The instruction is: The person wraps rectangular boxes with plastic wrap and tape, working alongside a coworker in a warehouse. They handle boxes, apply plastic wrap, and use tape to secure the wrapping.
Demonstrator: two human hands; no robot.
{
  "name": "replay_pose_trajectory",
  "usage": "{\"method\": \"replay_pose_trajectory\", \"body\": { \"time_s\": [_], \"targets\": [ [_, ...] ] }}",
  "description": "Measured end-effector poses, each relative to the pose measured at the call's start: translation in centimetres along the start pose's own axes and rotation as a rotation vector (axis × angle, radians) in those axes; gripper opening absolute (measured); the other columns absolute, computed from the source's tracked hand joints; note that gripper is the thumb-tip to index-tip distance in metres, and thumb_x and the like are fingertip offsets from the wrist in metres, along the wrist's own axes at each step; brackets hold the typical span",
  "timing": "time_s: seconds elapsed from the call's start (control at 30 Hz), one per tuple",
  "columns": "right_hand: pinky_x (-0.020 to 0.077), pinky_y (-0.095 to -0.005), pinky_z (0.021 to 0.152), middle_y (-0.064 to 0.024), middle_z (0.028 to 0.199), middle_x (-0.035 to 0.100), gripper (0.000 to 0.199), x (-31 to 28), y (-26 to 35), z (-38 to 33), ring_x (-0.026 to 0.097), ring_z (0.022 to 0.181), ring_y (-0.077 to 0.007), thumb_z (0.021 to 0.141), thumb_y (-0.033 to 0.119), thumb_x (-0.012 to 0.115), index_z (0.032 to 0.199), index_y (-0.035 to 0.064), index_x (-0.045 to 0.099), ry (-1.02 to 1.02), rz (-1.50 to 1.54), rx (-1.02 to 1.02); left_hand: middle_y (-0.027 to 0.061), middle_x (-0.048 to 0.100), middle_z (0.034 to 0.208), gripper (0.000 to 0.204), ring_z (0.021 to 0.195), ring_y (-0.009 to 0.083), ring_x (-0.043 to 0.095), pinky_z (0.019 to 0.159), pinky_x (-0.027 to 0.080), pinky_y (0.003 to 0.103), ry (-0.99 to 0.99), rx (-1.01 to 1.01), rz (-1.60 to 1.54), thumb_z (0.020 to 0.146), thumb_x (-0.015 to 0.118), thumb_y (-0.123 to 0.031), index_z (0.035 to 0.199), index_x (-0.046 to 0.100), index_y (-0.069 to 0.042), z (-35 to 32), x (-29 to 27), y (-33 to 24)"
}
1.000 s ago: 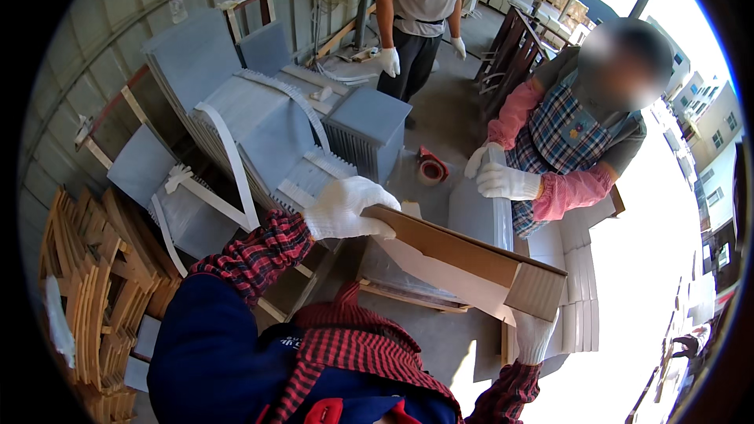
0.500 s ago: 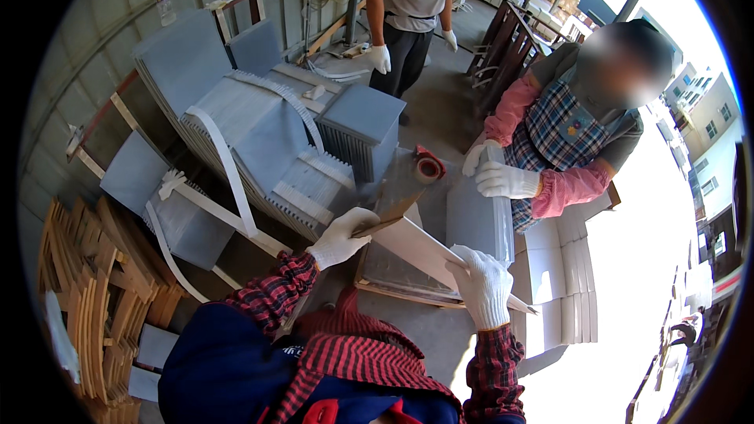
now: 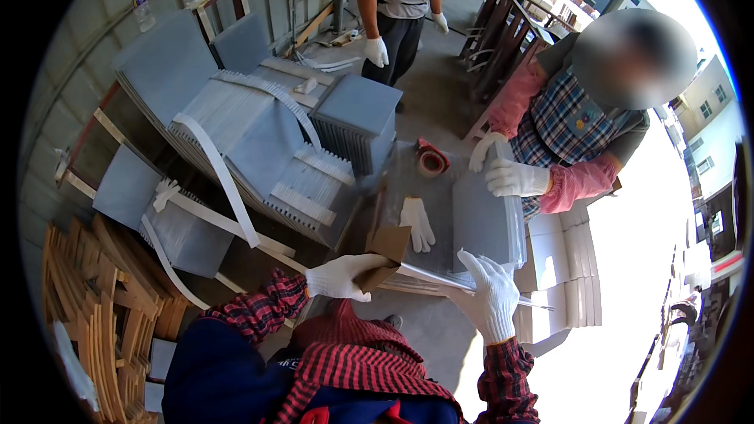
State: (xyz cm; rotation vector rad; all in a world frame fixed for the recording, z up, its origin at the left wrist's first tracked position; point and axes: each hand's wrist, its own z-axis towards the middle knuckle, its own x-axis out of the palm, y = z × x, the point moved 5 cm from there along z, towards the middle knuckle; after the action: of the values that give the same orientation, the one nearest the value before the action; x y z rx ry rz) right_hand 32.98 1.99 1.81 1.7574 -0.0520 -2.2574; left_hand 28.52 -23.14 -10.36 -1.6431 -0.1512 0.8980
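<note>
My left hand (image 3: 340,276), in a white knit glove, is closed round a folded piece of brown cardboard (image 3: 386,254). From beside the cardboard a long white strip (image 3: 424,274), seen nearly edge-on, runs to my right hand (image 3: 488,297), also gloved. That hand grips the strip near its right end, thumb raised, with the lower fingers partly hidden. Just beyond lies a loose white glove (image 3: 417,224) on the plastic-covered work surface (image 3: 397,188). Across from me a co-worker's gloved hands (image 3: 518,178) rest on an upright stack of grey panels (image 3: 481,216).
A red tape dispenser (image 3: 431,160) sits at the back of the surface. Grey slabs (image 3: 259,133) on a rack fill the left side, with curved wooden pieces (image 3: 102,314) nearer me. White boxes (image 3: 561,267) are stacked at right. Another person (image 3: 400,8) stands behind.
The white strip has turned from showing its broad face to nearly edge-on, and both my hands have come slightly nearer me. The loose glove on the surface now shows.
</note>
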Motion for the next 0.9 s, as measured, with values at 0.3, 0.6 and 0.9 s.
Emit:
{"method": "replay_pose_trajectory", "body": {
  "time_s": [0.3,0.6,0.9],
  "targets": [
    [0.0396,-0.0526,0.11,-0.0113,0.133,0.063,0.087,1.8,2.7,0.3,0.053,0.129,-0.0379,0.064,0.053,0.086,0.136,0.0134,0.058,0.245,0.04,-0.042,0.0245,0.064,0.102,0.064,0.098,0.0357,0.064,0.085,0.051,0.041,0.678,-0.183,0.156,0.068,0.086,-0.035,0.111,0.061,0.004,1.1,1.0,0.7],
    [0.0402,-0.0524,0.101,-0.0124,0.125,0.061,0.069,2.3,1.5,1.0,0.052,0.119,-0.0383,0.095,0.063,0.042,0.136,0.0087,0.053,0.092,0.021,-0.112,0.0135,0.071,0.109,0.042,0.104,0.0262,0.066,0.088,0.05,0.04,0.665,-0.478,-0.469,0.092,0.069,-0.027,0.121,0.064,0.002,2.4,1.0,7.6],
    [0.0446,-0.0452,0.096,-0.0112,0.116,0.068,0.045,9.4,1.8,-0.2,0.059,0.111,-0.0325,0.101,0.046,0.042,0.124,0.0135,0.063,0.331,0.264,0.088,0.0118,0.068,0.116,0.045,0.108,0.0238,0.064,0.092,0.05,0.038,0.486,-0.296,-0.719,0.094,0.065,-0.025,0.13,0.058,0.001,7.2,7.1,8.5]
  ]
}}
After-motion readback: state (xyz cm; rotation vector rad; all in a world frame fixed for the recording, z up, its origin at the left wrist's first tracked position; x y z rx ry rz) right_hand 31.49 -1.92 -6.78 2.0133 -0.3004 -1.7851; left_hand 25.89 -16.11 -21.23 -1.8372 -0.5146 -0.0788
